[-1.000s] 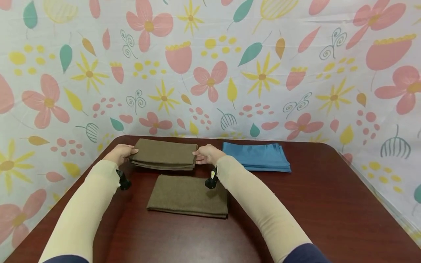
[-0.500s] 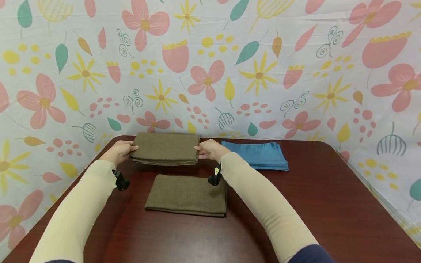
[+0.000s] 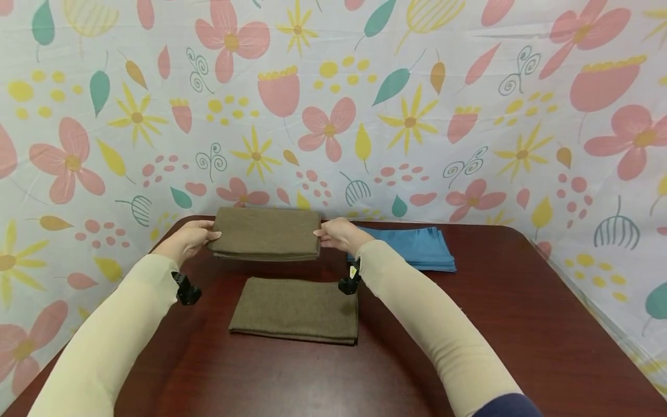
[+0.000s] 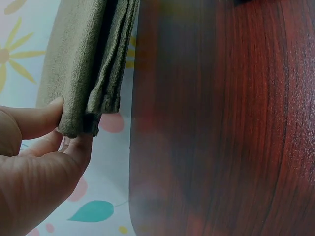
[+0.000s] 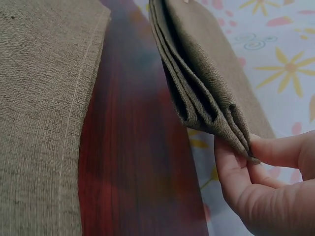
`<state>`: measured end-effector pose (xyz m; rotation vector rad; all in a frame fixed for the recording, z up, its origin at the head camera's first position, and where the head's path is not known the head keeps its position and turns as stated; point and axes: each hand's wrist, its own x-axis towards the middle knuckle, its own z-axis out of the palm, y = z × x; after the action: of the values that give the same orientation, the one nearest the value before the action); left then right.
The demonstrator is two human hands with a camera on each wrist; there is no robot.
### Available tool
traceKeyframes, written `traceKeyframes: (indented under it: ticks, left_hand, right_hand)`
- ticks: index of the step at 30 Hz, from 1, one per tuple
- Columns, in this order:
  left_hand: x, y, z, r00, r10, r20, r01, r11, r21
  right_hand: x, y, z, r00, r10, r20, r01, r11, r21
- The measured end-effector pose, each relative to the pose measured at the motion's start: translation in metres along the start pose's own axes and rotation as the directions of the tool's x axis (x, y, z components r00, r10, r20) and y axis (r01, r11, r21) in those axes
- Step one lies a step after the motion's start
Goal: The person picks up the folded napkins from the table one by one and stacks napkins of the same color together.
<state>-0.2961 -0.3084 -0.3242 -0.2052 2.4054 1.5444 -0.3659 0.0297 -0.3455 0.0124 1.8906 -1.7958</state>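
Note:
A folded brown cloth [image 3: 267, 233] is held up at the far left of the table, its layers showing along the lower edge. The left hand [image 3: 191, 238] pinches its left end, thumb on top; in the left wrist view that hand [image 4: 44, 157] grips a corner of the cloth [image 4: 78, 64]. At the opposite end the right hand [image 3: 339, 234] pinches the cloth, and the right wrist view shows the fingers [image 5: 236, 172] under the layered corner [image 5: 211, 93].
A second folded brown cloth [image 3: 296, 310] lies flat on the dark red table [image 3: 292, 376], nearer the person. Behind the right hand is a folded blue cloth [image 3: 417, 246]. A flower-patterned sheet [image 3: 333, 116] hangs behind the table.
Both hands have raised the brown cloth and shifted it slightly to the right. More of its upper side now overlaps the backdrop. The other cloths have stayed in place.

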Motion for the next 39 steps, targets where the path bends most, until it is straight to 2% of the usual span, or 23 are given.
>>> traceKeyframes:
  ticks: [8, 12, 16, 19, 23, 31, 39]
  left_hand:
    - [-0.004, 0.005, 0.003, 0.999, 0.022, 0.049, -0.023, 1.000, 0.016]
    - [-0.008, 0.009, 0.004, 0.997, 0.025, 0.077, -0.030, 0.998, 0.063]
    - [-0.012, 0.013, 0.004, 0.995, 0.003, 0.101, -0.016, 0.992, 0.128]
    - [-0.014, 0.014, 0.006, 0.993, -0.015, 0.118, -0.002, 0.991, 0.136]
    - [-0.014, 0.014, 0.008, 0.990, 0.011, 0.142, -0.030, 0.991, 0.133]
    - [-0.012, 0.014, 0.009, 0.983, 0.063, 0.171, -0.076, 0.995, 0.067]
    - [-0.015, 0.011, 0.009, 0.967, 0.107, 0.233, -0.113, 0.993, 0.013]
  right_hand:
    - [-0.012, -0.002, -0.010, 1.000, -0.009, 0.008, 0.009, 0.999, -0.031]
    - [-0.018, -0.003, -0.016, 0.999, -0.019, 0.028, 0.021, 0.997, -0.079]
    - [-0.019, -0.002, -0.021, 0.999, -0.027, 0.029, 0.030, 0.994, -0.108]
    - [-0.021, 0.000, -0.024, 0.999, -0.033, 0.029, 0.036, 0.993, -0.108]
    - [-0.025, 0.003, -0.027, 0.998, -0.040, 0.050, 0.045, 0.994, -0.103]
    - [-0.037, 0.003, -0.031, 0.995, -0.048, 0.090, 0.051, 0.998, -0.032]
    - [-0.056, 0.004, -0.033, 0.993, -0.060, 0.102, 0.065, 0.997, -0.046]
